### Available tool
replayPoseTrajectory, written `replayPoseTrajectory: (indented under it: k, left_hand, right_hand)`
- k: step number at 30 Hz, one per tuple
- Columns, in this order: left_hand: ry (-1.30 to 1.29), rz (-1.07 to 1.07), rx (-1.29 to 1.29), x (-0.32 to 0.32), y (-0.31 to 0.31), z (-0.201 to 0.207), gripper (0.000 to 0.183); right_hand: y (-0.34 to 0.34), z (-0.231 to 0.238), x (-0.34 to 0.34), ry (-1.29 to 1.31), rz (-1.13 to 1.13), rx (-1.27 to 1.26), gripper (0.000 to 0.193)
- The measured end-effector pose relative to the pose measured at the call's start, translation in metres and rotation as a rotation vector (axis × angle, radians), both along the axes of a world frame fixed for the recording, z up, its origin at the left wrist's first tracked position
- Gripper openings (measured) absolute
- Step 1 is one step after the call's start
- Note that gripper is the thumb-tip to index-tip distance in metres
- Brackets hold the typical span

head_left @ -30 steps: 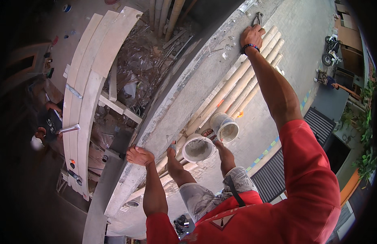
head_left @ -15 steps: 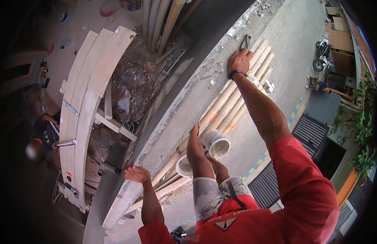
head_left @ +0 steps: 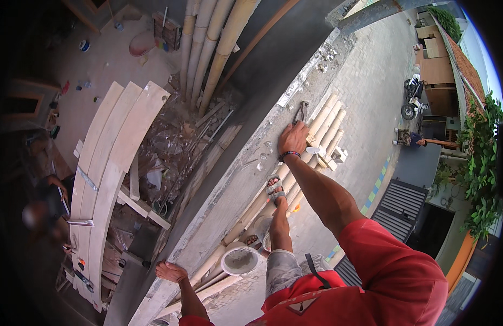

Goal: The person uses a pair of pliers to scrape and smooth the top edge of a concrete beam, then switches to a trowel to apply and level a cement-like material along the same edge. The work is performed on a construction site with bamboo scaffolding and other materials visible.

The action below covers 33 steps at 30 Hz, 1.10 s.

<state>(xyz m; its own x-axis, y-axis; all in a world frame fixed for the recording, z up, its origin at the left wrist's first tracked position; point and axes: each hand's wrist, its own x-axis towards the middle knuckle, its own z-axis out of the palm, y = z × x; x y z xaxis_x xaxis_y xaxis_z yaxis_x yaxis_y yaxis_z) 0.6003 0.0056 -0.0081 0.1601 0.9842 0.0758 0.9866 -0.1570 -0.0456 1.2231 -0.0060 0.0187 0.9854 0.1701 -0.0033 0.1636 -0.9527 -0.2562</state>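
Note:
My right hand [head_left: 293, 139] is closed around the handles of metal pincers [head_left: 302, 112] and rests on the rough top of a concrete wall [head_left: 243, 169]. The pincers' jaws point away from me along the wall. Nearer me, my left hand [head_left: 171, 271] grips the same wall's inner edge, its fingers curled over it. Beside the wall, bamboo poles [head_left: 323, 122] lie in a row. One of my sandalled feet [head_left: 275, 188] is on or just above the poles; the other is partly hidden behind a leg.
A bucket [head_left: 240, 259] with grey residue hangs or stands by the poles. Left of the wall, long curved boards [head_left: 113, 163] rise above debris [head_left: 164, 146]. Upright bamboo poles [head_left: 211, 54] stand beyond. A co-worker [head_left: 50, 190] is at the boards; another person [head_left: 412, 137] is on the paved lane [head_left: 371, 98].
The view has shifted, so the wall and boards appear lower and farther left. One leg has stretched forward, its sandalled foot now showing at the poles. Both hands keep their hold.

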Motion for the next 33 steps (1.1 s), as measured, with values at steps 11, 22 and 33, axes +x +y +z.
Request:
replayPoseTrajectory:
  k: [11, 22, 33]
  left_hand:
    - [0.15, 0.029, -0.111, -0.008, 0.005, -0.001, 0.047]
    - [-0.061, 1.101, -0.078, 0.166, -0.007, -0.027, 0.075]
    - [0.114, 1.147, 0.024, 0.22, -0.001, -0.035, 0.074]
  right_hand:
    - [0.0, 0.006, 0.003, 0.157, -0.064, 0.084, 0.029]
    - [-0.009, 0.005, 0.009, 0.201, -0.063, 0.129, 0.034]
    - [-0.007, -0.01, 0.004, 0.111, 0.033, 0.101, 0.037]
